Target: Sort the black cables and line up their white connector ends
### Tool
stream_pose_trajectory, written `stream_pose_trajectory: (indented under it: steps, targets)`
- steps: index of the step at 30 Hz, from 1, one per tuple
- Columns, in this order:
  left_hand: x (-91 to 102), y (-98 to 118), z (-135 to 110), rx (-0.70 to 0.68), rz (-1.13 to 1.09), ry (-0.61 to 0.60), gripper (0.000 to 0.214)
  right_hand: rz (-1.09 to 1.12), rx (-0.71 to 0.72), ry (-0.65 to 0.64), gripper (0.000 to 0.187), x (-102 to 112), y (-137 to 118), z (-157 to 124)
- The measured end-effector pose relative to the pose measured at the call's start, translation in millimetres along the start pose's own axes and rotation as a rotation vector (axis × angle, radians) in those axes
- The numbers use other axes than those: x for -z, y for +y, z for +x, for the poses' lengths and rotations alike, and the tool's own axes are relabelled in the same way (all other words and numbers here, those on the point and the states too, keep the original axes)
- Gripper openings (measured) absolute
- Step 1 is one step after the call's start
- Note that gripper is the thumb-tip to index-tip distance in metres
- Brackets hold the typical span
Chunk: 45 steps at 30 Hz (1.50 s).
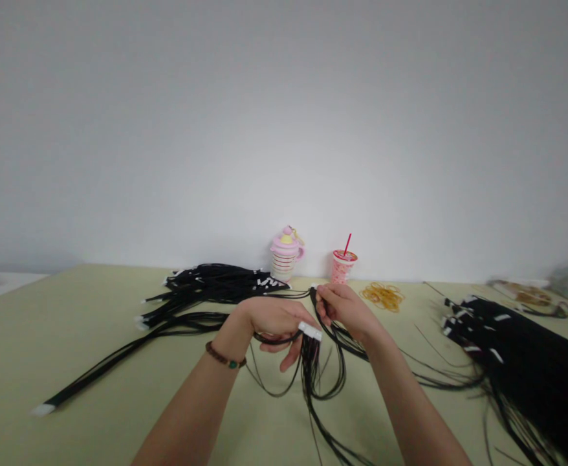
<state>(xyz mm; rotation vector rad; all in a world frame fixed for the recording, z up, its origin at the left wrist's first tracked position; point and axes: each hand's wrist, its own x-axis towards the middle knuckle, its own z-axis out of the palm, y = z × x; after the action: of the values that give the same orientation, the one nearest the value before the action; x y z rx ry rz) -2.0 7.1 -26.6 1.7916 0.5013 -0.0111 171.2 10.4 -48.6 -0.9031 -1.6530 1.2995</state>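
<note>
My left hand (272,322) is closed around a bundle of thin black wires (313,369) that ends in a white connector (310,331) at my fingertips. My right hand (345,309) pinches the same black wires just right of the connector, holding a loop of them up. The loose wire ends hang down and trail over the yellow-green table (70,323) toward me. A beaded bracelet (224,357) sits on my left wrist.
A pile of black wire bundles with white connectors (206,291) lies behind my left hand. Another large pile (517,343) lies at the right. A pink cup-shaped toy (284,254), a drink cup with a red straw (343,264) and rubber bands (383,296) stand by the wall.
</note>
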Motion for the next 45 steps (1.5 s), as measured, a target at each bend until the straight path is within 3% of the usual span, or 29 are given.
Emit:
stream_pose_trajectory:
  steps: [4,7,11,15,20,30,34,37,42,45]
  targets:
    - [6.7,-4.5,-5.5,-0.127,-0.141,0.095,0.058,0.074,-0.025,0.057,0.040,13.0,4.3,5.9]
    - [11.6,-3.0,-9.3,-0.283,-0.169,0.362,0.067,0.085,-0.008,0.123,0.042,19.3,2.7,5.4]
    - [7.7,9.1,-11.7,-0.359,-0.075,0.725,0.039,0.034,0.042,0.142,0.041,17.4,-6.4,-2.4]
    - [-8.9,25.0,-14.1,-0.256,0.095,0.889,0.029,-0.067,0.064,0.091,0.035,12.0,-15.0,-10.5]
    - [-21.0,30.7,-13.2,-0.111,0.185,0.962,0.017,-0.103,0.088,0.012,0.033,12.5,-20.3,-16.1]
    - [-7.4,8.1,1.7,-0.022,0.305,1.000,0.014,0.093,0.028,-0.056,0.029,-7.5,-1.0,-5.3]
    - [-4.8,5.2,7.7,-0.037,0.309,0.956,0.017,0.152,0.002,0.004,0.030,-6.4,7.5,-0.9]
    - [-1.2,4.1,6.6,-0.059,0.295,0.926,0.027,0.172,-0.028,-0.017,0.030,-3.6,8.8,-0.3]
    - [6.4,3.1,-4.6,-0.126,0.313,0.994,0.032,0.173,-0.056,-0.046,0.030,-5.5,7.7,0.7]
    - [8.6,3.3,-8.9,-0.192,0.262,0.921,0.024,0.137,-0.059,-0.085,0.032,-8.3,4.4,-0.7]
